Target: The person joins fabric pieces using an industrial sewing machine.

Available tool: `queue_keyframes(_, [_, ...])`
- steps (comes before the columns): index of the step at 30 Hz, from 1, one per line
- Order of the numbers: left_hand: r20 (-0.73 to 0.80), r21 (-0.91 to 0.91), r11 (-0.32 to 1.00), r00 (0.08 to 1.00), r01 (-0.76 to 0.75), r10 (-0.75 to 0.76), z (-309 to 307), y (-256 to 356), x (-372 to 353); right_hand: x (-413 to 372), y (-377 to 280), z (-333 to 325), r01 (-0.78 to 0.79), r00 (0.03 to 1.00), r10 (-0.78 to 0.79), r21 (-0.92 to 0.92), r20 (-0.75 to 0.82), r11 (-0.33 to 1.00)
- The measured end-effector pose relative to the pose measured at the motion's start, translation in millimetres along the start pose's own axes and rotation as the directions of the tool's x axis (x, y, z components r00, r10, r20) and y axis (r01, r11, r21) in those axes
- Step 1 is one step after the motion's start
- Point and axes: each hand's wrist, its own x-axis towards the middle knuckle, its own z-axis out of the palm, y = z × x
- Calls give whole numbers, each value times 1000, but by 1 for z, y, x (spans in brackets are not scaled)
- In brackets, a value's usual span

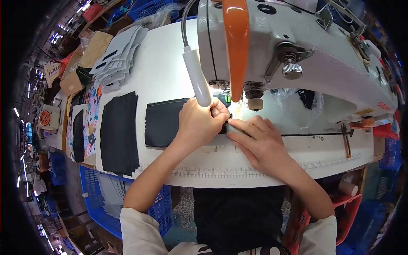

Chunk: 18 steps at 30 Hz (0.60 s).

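Head view: black fabric [163, 121] flat on white table [165, 49], left of sewing machine [272, 34] needle area
Left hand [199, 121] on it, thumb and index pinching small dark bit at right end; right hand [263, 142] beside, fingers bent, slightly apart
Lamp [197, 78] blocks part of left fingers
Counts: 1 machine, 1 lamp, 1 grey stack [117, 59] far left

Strip lights glow at the dim left edge, perhaps a workshop, above a speckled floor [187, 212].
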Motion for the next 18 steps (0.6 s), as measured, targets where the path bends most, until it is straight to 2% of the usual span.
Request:
queue_keyframes(6, [50, 53, 996, 996, 65, -68, -4, 7, -3, 0, 1, 1, 2, 1000, -2, 3, -3, 1000])
queue_keyframes(9, [-212, 141, 970, 951, -200, 227, 6, -4, -15, 1, 1, 0, 16, 1000, -17, -35, -3, 999])
queue_keyframes(10, [-209, 141, 969, 951, -203, 230, 6, -4, -20, 1, 1, -1, 14, 1000, -14, -36, -5, 999])
queue_keyframes(12, [-460, 394, 869, 754, -299, 468, 1, -8, -31, 2, 1, -3, 12, 1000, -12, -15, -4, 1000])
queue_keyframes(14, [-535, 522, 798, 613, -301, 581, -3, -13, -36, 2, 2, -2, 10, 1000, -10, 4, -3, 1000])
queue_keyframes(16, [-315, 396, 811, 766, -430, 560, -8, -18, -40, 2, 3, -1, 14, 1000, -14, -3, 2, 1000])
queue_keyframes(17, [-192, 317, 818, 812, -479, 551, -9, -19, -42, 3, 4, -1, 18, 1000, -18, -11, 5, 1000])
queue_keyframes(18, [-192, 316, 818, 812, -480, 551, -9, -21, -43, 3, 4, -1, 17, 1000, -17, -12, 6, 1000])
